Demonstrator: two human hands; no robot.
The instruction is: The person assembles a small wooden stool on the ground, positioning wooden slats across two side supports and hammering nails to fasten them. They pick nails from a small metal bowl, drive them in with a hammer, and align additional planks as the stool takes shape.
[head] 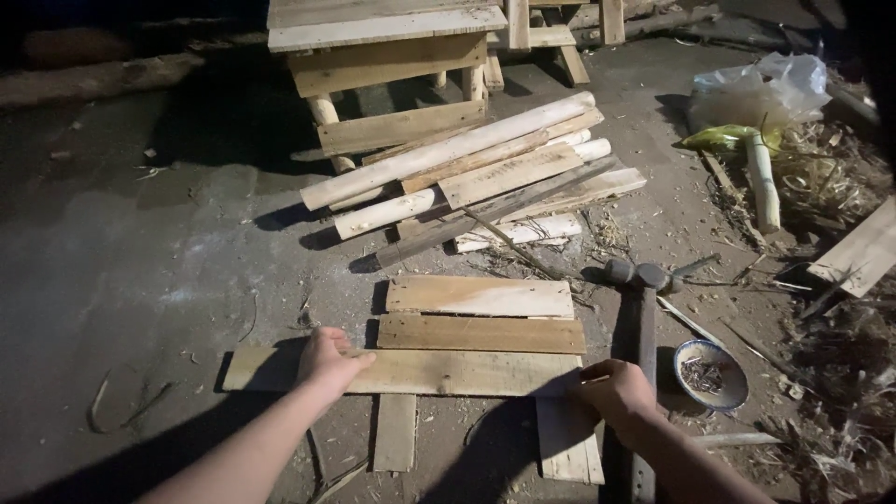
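On the ground lie three wooden planks side by side: a far plank [479, 296], a middle plank [480, 333] and a longer near plank [439, 372] that sticks out to the left. They rest across two short battens [395, 432]. My left hand [329, 360] grips the near plank's far edge toward its left end. My right hand [614, 390] grips the same plank at its right end. A hammer [637, 308] lies just right of the planks, head away from me, untouched.
A small bowl of nails [711, 374] sits right of the hammer. A pile of round poles and boards [467, 173] lies beyond the planks, with a wooden stool frame [383, 56] behind. Wood shavings, scraps and a plastic bag [761, 89] crowd the right side.
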